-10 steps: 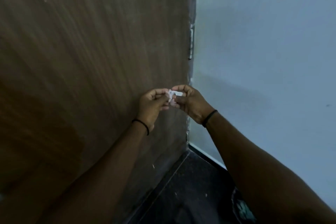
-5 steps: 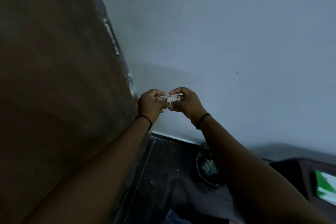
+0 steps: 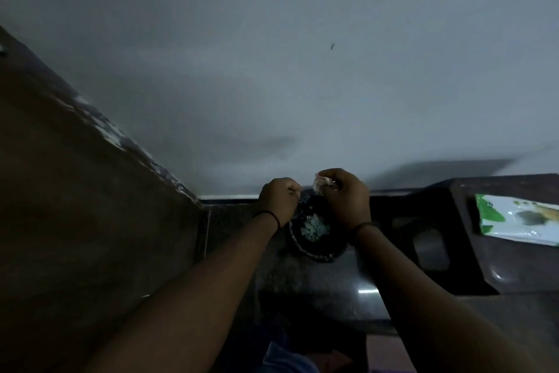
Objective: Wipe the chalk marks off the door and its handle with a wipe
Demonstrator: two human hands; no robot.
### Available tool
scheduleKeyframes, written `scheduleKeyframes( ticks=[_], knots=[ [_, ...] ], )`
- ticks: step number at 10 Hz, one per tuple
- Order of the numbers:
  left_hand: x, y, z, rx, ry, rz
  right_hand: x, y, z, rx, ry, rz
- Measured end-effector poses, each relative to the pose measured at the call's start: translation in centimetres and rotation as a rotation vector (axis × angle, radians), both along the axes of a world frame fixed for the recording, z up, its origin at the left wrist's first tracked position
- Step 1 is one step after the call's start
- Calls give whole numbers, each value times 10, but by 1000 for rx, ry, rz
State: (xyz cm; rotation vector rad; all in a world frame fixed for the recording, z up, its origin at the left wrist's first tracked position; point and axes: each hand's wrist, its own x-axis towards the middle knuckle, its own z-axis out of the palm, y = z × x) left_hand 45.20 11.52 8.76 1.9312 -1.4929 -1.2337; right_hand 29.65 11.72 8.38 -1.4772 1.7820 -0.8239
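Observation:
The brown wooden door [image 3: 75,206] fills the left side, tilted in the view; its handle is out of sight. My right hand [image 3: 344,195] is closed on a small crumpled white wipe [image 3: 321,182], which sticks out at the fingertips. My left hand [image 3: 279,197] is a closed fist just left of it, apart from the wipe, and nothing shows in it. Both hands hover above a dark round bin [image 3: 316,232] on the floor, which holds pale crumpled scraps.
A grey wall [image 3: 302,70] spans the back. At the right stands a dark wooden table [image 3: 472,221] with a green and white wipes packet [image 3: 520,218] on top. The dark glossy floor [image 3: 332,291] lies below my arms.
The view has swung right, away from the door, bringing the bin and table into sight. My hands have parted; the wipe now stays in my right hand alone.

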Motion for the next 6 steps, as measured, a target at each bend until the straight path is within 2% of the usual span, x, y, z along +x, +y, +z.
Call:
scheduleKeyframes(
  ticks=[2,4,6],
  knots=[
    [1,-4,-52,44,-166,-106,-27,-6,-69,203,84,-106],
    [3,-12,-45,35,-217,-167,-24,-10,-63,175,158,-124],
    [17,-12,-9,-127,-256,-212,0,-7,-27,140,158,-54]
  ],
)
